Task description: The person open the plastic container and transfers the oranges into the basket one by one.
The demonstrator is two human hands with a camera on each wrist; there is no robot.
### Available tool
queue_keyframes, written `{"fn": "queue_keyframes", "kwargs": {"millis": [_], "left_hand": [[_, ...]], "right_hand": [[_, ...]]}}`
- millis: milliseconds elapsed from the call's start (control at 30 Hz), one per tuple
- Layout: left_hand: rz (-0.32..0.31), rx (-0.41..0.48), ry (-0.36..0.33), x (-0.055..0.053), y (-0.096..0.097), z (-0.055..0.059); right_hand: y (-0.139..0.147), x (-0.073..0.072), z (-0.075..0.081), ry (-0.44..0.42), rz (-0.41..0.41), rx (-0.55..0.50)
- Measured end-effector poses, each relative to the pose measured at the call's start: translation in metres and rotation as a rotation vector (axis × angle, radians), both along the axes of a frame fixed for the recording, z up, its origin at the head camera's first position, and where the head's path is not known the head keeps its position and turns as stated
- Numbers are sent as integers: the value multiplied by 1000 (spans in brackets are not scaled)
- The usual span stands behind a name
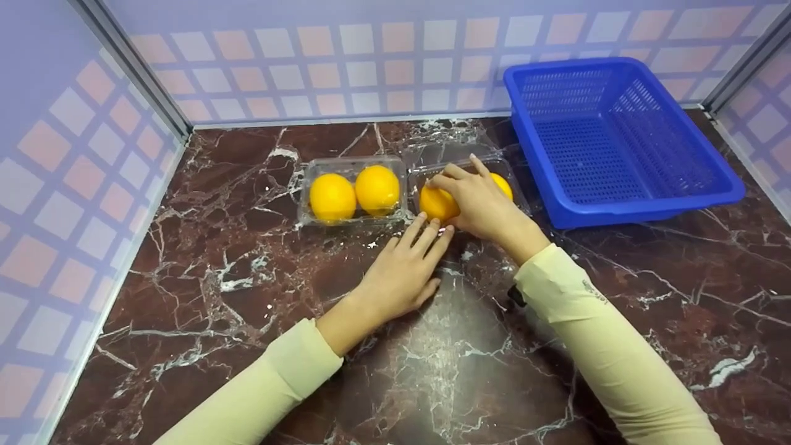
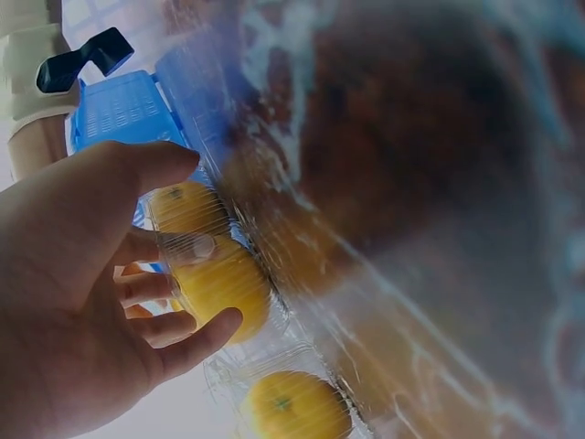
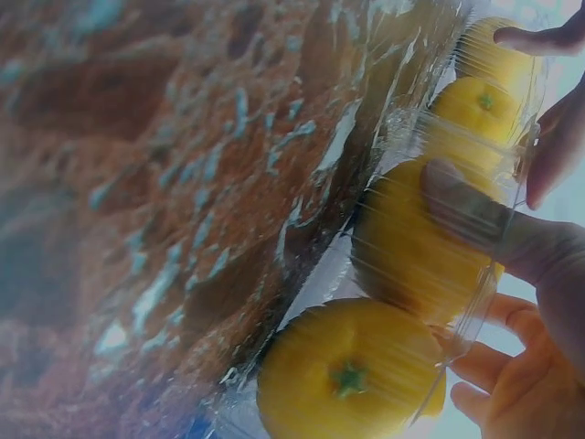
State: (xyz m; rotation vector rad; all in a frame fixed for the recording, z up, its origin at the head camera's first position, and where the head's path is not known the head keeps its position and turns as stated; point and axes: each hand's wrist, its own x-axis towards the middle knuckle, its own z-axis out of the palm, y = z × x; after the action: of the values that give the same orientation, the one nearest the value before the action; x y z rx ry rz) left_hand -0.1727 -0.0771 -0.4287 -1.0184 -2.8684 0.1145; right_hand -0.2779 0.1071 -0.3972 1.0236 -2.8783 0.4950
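My right hand (image 1: 485,201) reaches into the right clear plastic box (image 1: 451,148), its fingers curled over an orange (image 1: 437,203). In the right wrist view the thumb (image 3: 462,206) shows through the box wall, lying against that orange (image 3: 393,247). A second orange (image 1: 503,185) sits beside it, partly behind the hand. My left hand (image 1: 401,272) lies in front with fingers extended, fingertips right at the box's front edge; the left wrist view shows it next to the clear wall. To the left, another clear box (image 1: 352,164) contains two oranges, one (image 1: 333,196) beside the other (image 1: 377,189).
A blue plastic basket (image 1: 649,213) with perforated sides stands at the back right, close to the right box. The dark red marbled tabletop (image 1: 247,346) is bounded by tile-patterned panels (image 1: 371,62) at the back and sides.
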Motion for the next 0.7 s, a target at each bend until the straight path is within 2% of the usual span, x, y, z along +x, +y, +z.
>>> {"fn": "queue_keyframes", "kwargs": {"millis": [167, 267, 467, 700], "left_hand": [[1, 19, -45, -1, -1, -1], [-2, 44, -52, -1, -5, -1], [-33, 55, -19, 2, -7, -3], [-36, 55, 27, 1, -8, 0]], "right_hand": [[2, -1, -2, -4, -5, 4], [4, -1, -4, -40, -9, -24], [8, -1, -8, -135, -21, -49], [11, -2, -3, -36, 9, -82]]}}
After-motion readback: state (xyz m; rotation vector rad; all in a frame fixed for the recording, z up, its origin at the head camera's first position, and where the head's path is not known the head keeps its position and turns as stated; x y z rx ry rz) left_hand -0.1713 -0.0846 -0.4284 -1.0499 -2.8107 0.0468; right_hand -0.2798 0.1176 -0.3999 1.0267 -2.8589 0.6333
